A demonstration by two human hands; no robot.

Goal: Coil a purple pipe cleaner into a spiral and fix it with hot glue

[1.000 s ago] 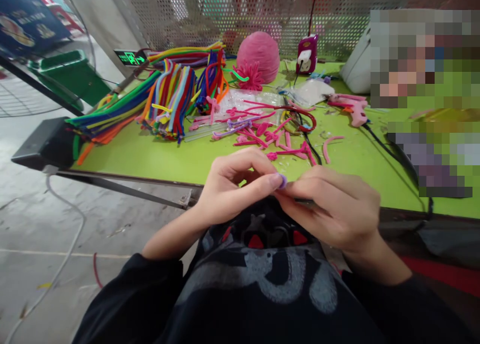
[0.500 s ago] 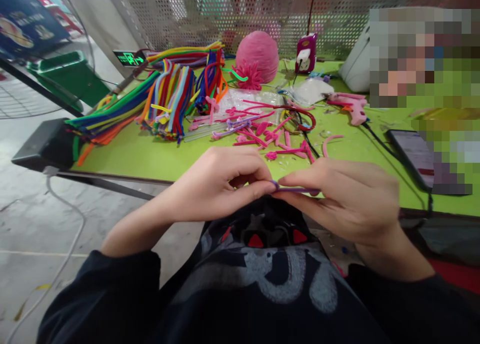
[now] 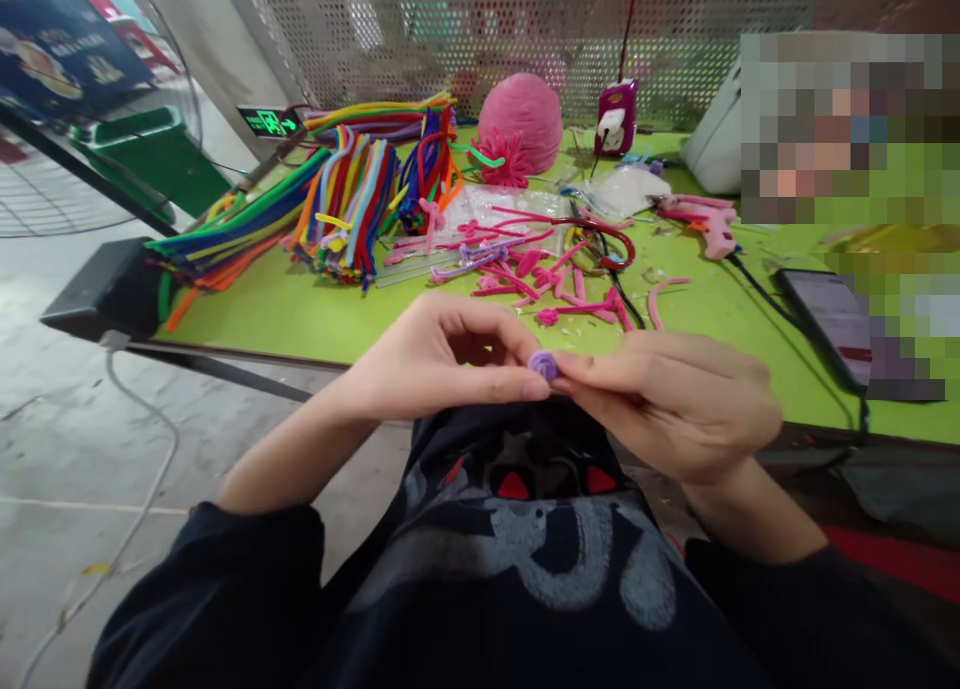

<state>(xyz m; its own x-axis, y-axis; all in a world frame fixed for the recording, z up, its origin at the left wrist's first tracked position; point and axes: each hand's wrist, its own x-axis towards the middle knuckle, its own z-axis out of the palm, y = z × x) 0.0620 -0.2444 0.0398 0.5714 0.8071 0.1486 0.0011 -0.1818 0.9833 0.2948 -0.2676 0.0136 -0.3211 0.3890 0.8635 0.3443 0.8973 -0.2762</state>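
Note:
A small coil of purple pipe cleaner (image 3: 543, 365) is pinched between my two hands, just in front of the table's near edge. My left hand (image 3: 442, 359) holds its left side between thumb and forefinger. From the right, the thumb and forefinger of my right hand (image 3: 667, 394) close on the same coil; its underside is hidden by the fingers. Beyond my hands lie several pink pipe cleaner pieces (image 3: 555, 279) and a few light purple twisted ones (image 3: 480, 254). Scissors with a dark red handle (image 3: 619, 249) rest among them.
Bundles of coloured pipe cleaners (image 3: 349, 204) lie at the left of the green table (image 3: 240, 319). A pink ball (image 3: 521, 119) stands at the back. To the right are a pink glue gun (image 3: 709, 224), its black cord and a phone (image 3: 821, 319). A black box (image 3: 105, 289) sits at the left corner.
The straight purple length that stretched to my right hand no longer shows; it appears wound into the coil, which is now turned face-up. My right hand has shifted slightly left.

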